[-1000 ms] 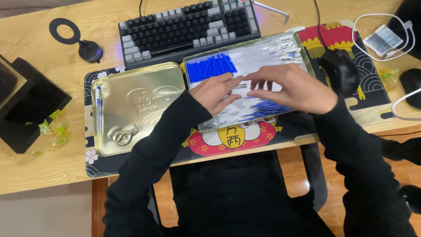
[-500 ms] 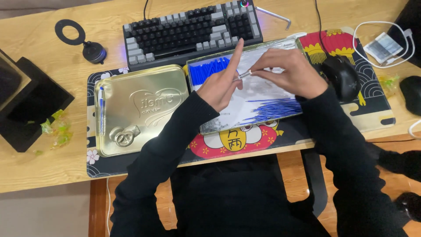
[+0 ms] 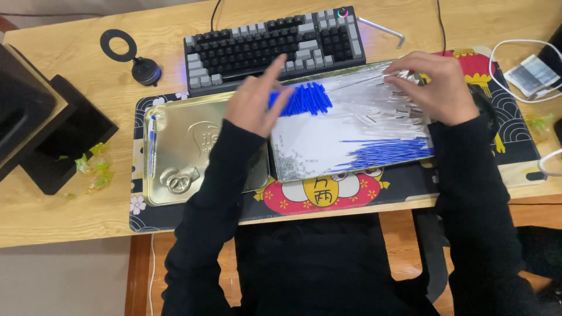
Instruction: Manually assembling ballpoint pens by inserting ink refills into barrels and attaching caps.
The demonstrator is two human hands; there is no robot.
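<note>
A shallow metal tray (image 3: pixel 275 175) lies on the desk mat and holds pen parts. Blue caps (image 3: pixel 310 98) are heaped at its top left, clear barrels (image 3: pixel 363 102) across the top, and thin blue refills (image 3: pixel 386 153) along the lower right. My left hand (image 3: pixel 252 105) hovers, blurred, over the tray's left edge beside the blue caps, fingers spread and nothing seen in it. My right hand (image 3: pixel 436 88) rests at the tray's top right corner. Its fingertips curl down into the clear barrels, and its grip is hidden.
The tin lid (image 3: pixel 175 146) lies left of the tray with a blue pen (image 3: pixel 152 146) on it. A keyboard (image 3: pixel 263 44) sits behind, a black ring stand (image 3: pixel 146 70) to its left, and a black block (image 3: pixel 47 129) at far left. A white cable and adapter (image 3: pixel 530 73) are at right.
Both hands were together over the tray's middle. Now they have parted: the left swung to the blue caps, the right moved to the clear barrels at the top right.
</note>
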